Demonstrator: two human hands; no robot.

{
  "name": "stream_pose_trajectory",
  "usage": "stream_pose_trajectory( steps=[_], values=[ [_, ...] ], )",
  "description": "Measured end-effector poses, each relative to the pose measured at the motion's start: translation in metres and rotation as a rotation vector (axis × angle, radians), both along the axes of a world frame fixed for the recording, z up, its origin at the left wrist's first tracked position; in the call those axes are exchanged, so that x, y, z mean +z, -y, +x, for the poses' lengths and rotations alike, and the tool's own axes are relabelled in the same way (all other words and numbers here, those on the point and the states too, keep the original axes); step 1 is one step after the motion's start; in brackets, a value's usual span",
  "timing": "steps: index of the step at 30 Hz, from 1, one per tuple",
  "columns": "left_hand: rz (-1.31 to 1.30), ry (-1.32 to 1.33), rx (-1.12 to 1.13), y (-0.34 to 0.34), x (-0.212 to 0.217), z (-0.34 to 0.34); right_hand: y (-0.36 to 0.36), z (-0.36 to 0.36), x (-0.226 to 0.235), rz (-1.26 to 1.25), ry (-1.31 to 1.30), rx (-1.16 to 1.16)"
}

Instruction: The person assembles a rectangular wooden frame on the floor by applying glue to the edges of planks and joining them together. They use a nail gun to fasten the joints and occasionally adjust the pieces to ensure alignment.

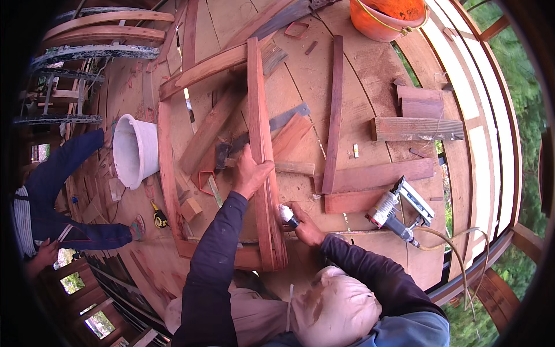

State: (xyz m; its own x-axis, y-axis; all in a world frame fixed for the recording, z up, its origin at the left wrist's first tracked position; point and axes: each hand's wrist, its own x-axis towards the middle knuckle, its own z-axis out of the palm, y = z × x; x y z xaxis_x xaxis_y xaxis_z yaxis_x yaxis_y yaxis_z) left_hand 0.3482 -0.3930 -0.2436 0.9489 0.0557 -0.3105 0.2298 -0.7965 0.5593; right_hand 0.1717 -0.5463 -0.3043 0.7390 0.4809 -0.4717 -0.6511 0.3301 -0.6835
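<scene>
A reddish wooden frame (263, 133) stands in front of me, its near beam running up and down the view. My left hand (252, 172) grips that beam at mid-length, fingers at its left face and top edge. Close to the beam's lower right side, my right hand (307, 226) is closed round a small black-bodied thing with a white, crumpled-looking end (287, 214); its kind is unclear. Behind the beam lies a hammer (295, 168) with a wooden handle, its dark head left of the beam. A flat grey metal strip (289, 115) lies farther off.
A nail gun (396, 211) with a hose (459, 260) rests at the right. Wood offcuts (376, 176) and a long batten (334, 115) lie about. A white bucket (136, 151), a tape measure (159, 216) and another person's leg (87, 234) are left; an orange bucket (376, 23) stands far.
</scene>
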Motion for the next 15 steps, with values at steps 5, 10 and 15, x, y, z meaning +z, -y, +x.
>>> stream_pose_trajectory(
  steps=[5, 10, 15],
  values=[
    [0.04, 0.029, -0.166, -0.019, 0.035, -0.001, -0.02, -0.003, 0.036, 0.148, 0.032, 0.166],
    [0.1, -0.099, -0.295, -0.053, 0.087, -0.017, -0.06, -0.01, 0.038, 0.183, 0.212, 0.431],
    [0.011, -0.112, -0.311, -0.093, 0.075, -0.056, -0.091, -0.028, 0.024, 0.277, 0.376, 0.483]
  ],
)
